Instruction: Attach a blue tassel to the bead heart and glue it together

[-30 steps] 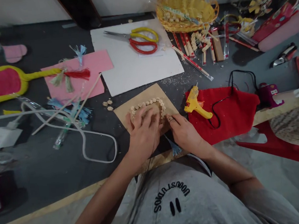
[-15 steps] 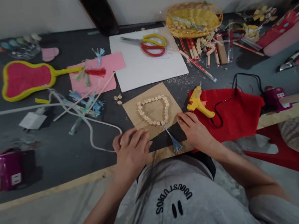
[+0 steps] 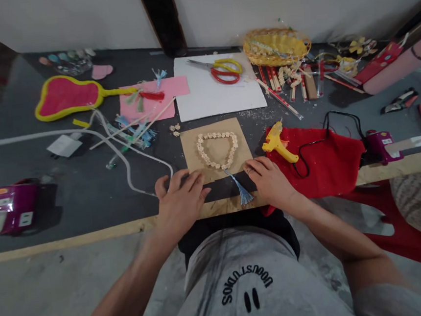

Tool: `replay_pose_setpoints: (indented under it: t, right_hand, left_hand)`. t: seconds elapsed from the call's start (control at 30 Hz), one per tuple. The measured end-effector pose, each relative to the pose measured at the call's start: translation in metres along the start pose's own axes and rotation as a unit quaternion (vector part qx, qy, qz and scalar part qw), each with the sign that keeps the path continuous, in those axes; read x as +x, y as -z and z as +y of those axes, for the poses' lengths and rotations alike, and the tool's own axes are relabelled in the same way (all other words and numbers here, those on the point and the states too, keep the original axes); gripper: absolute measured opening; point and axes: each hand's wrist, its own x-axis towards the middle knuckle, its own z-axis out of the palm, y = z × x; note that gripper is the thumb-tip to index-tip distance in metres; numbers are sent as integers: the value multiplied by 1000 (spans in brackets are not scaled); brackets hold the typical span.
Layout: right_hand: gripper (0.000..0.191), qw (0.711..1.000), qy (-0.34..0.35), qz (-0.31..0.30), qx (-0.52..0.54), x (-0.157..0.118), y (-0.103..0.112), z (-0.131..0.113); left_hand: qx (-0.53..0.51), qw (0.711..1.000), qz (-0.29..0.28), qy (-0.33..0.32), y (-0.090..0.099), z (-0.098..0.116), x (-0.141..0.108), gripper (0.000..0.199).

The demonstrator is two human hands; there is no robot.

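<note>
A square of brown cardboard (image 3: 244,145) lies on the dark table in front of me. On it rests a roughly heart-shaped loop of small pale flower-shaped wooden beads (image 3: 235,143). A light-blue tassel (image 3: 243,194) hangs from the loop's near point, past the cardboard onto the table's edge. My left hand (image 3: 180,195) is open, its spread fingertips at the cardboard's near left corner. At the near right corner my right hand (image 3: 269,180) lies palm down, fingers extended and touching the cardboard's edge. Its thumb is mostly hidden.
To the right a yellow glue gun (image 3: 279,142) lies on red cloth (image 3: 329,162). Scissors (image 3: 225,70) rest on a white board (image 3: 205,102). A white cable (image 3: 122,161) runs near my left hand. A yellow basket (image 3: 278,49) and a pink-and-yellow mirror-shaped piece (image 3: 68,96) lie farther back.
The camera view has shifted. The cardboard, with the bead loop on it, has turned slightly clockwise, and both hands have stayed at its near corners.
</note>
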Motion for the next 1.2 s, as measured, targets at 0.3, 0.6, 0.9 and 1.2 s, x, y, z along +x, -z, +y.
replay_pose_setpoints:
  t: [0.3,0.6,0.9,1.2]
  right_hand:
    - [46,1000,-4,7,0,-2,-1,0]
    - [49,999,-8,10,-33,10,0,3]
    - [48,995,11,-27,-97,27,1,-1]
    - [46,992,-6,-41,-120,48,8,-3]
  left_hand:
    - [-13,1000,-3,3,2,4,-1,37]
    - [-22,1000,2,0,-1,14,-4,35]
    - [-4,999,7,-38,-6,14,-10,31]
    - [-28,997,19,-72,-4,20,-14,30]
